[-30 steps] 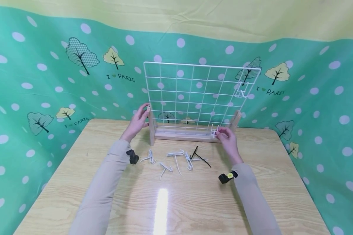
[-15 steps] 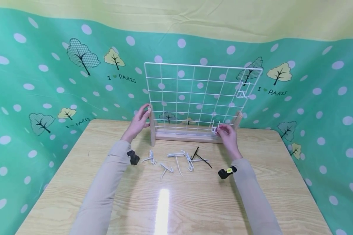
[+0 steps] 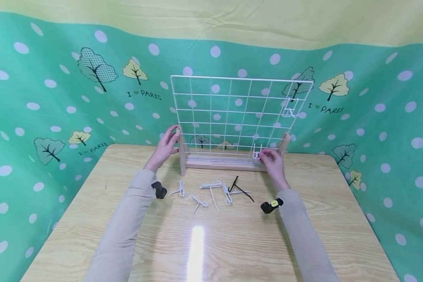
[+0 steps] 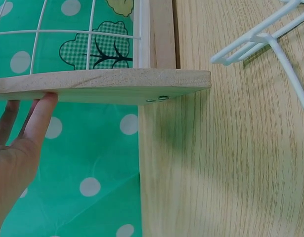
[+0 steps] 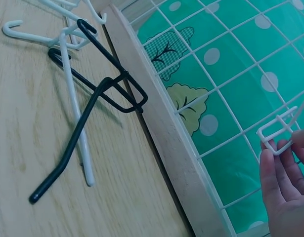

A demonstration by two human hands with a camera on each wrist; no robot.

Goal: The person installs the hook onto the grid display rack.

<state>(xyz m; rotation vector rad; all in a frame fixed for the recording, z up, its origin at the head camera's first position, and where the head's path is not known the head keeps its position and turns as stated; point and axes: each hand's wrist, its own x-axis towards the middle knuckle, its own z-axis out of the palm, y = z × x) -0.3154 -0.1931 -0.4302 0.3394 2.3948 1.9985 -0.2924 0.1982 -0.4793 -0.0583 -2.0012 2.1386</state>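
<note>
- Presently the right hand point(image 3: 274, 164) pinches a white hook point(image 3: 256, 156) at the wire grid's point(image 3: 226, 124) lower right; it could, I'd guess, slip loose if only one prong catches.
- The left hand point(image 3: 165, 148), fingers fairly straight, touches the wooden upright point(image 3: 182, 161); too light a touch might let the grid rock.

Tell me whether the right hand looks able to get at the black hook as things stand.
Probably yes, once the right hand lets go of the white hook it holds: the black hook lies nearby, overlapping another white hook, but its prong looks uncovered.
</note>
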